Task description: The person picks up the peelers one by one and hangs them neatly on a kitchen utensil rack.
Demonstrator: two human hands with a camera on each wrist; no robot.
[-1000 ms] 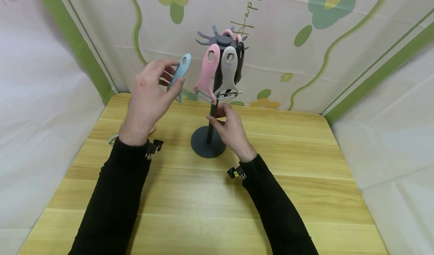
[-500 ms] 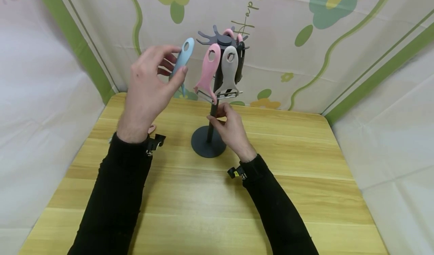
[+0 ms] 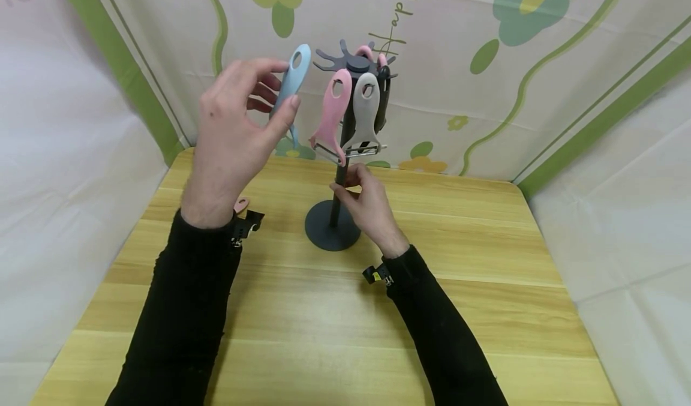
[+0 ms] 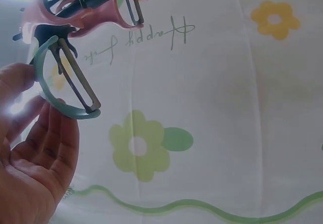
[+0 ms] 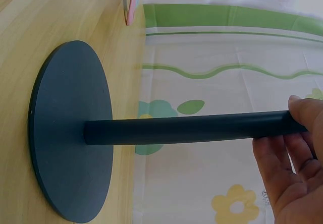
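My left hand [image 3: 237, 124] pinches a light blue peeler [image 3: 294, 79] by its handle, the holed end up, left of the dark rack's hooked top [image 3: 357, 64] and apart from it. In the left wrist view the peeler's metal blade [image 4: 78, 75] points away from the fingers. My right hand [image 3: 369, 208] grips the rack's post [image 5: 192, 128] below the hanging tools, thumb on one side and fingers on the other. On the hooks hang a pink peeler [image 3: 332, 112], a grey peeler [image 3: 365, 106] and a black one [image 3: 383, 97], with further pink handles behind.
The rack's round base [image 3: 324, 232] stands on the wooden table [image 3: 335, 316]. A pink handle end [image 3: 241, 204] lies on the table, mostly hidden behind the left wrist. Several hooks on the rack's left side are bare. A printed cloth [image 3: 432, 94] rises behind the table.
My left hand has raised the light blue peeler and brought it slightly right, up to about the height of the hooks. The right hand and the rack have stayed in place.
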